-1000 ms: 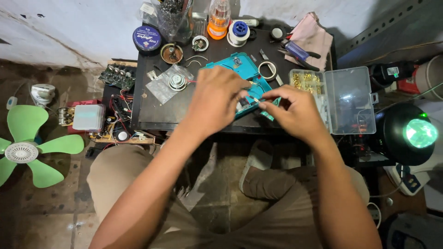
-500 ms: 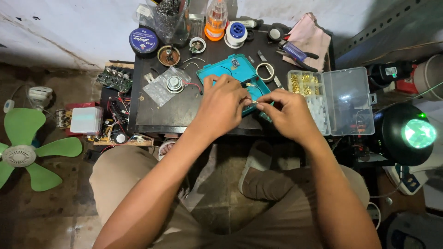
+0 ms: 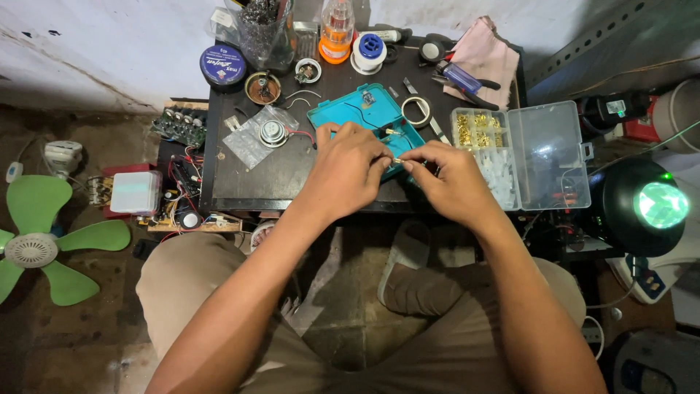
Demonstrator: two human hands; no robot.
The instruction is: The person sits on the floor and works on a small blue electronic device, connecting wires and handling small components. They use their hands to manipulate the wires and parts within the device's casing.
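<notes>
My left hand (image 3: pixel 348 168) and my right hand (image 3: pixel 445 177) meet over the front edge of a small dark table (image 3: pixel 240 179). Both pinch a tiny brass-coloured part (image 3: pixel 397 158) between their fingertips. Just behind the hands lies a teal plastic casing (image 3: pixel 364 111) with thin wires on it. To the right of my right hand stands an open clear compartment box (image 3: pixel 539 157) with small brass parts and white pieces.
A small speaker on a plastic bag (image 3: pixel 271 133), a solder tin (image 3: pixel 262 87), a blue round tin (image 3: pixel 222 66), an orange bottle (image 3: pixel 337 29), a tape ring (image 3: pixel 416 111) and pliers on a pink cloth (image 3: pixel 467 76) crowd the table. Circuit boards (image 3: pixel 179 125), a green fan (image 3: pixel 33 241) and a lit lamp (image 3: pixel 652 208) surround it.
Both hands have drawn slightly nearer the table's front edge, their fingertips closing together on the small part; more of the teal casing shows behind them.
</notes>
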